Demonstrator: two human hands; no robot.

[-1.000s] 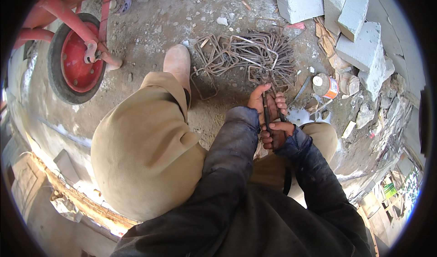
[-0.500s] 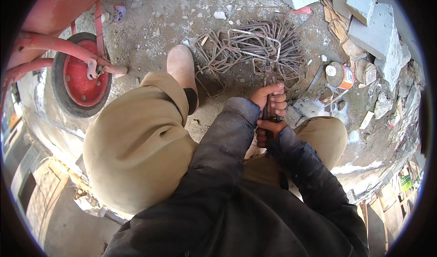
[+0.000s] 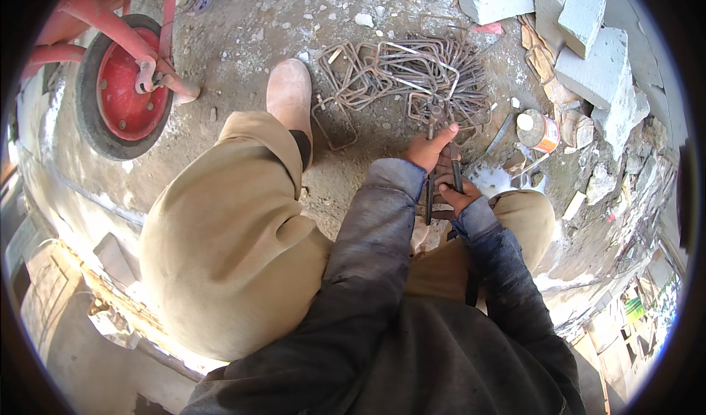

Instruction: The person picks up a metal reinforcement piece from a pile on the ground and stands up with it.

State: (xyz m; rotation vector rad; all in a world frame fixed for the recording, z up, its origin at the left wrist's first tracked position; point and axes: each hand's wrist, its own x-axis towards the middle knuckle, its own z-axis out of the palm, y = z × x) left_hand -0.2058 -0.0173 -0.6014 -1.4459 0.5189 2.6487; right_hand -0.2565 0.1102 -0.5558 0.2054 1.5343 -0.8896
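A pair of long-handled pliers [image 3: 437, 109] points away from me between my hands, its two dark handles spread apart. My left hand [image 3: 426, 150] grips it below the jaws, the thumb stretched along the tool. My right hand [image 3: 457, 197] is closed about the right handle, lower down; some of its fingers are hidden. The jaws lie over the near edge of a pile of bent rusty steel bar stirrups [image 3: 412, 66]. Whether a bar sits in the jaws is too small to make out.
A red wheelbarrow wheel [image 3: 125, 91] stands at the far left. Broken grey blocks [image 3: 588, 69] are heaped at the far right. A bottle with an orange label [image 3: 538, 131] lies right of the pliers. My boot [image 3: 290, 95] is beside the stirrups.
The pliers' handles have parted, and my right hand has moved slightly right with one. My left thumb has straightened. The whole view has shifted a little.
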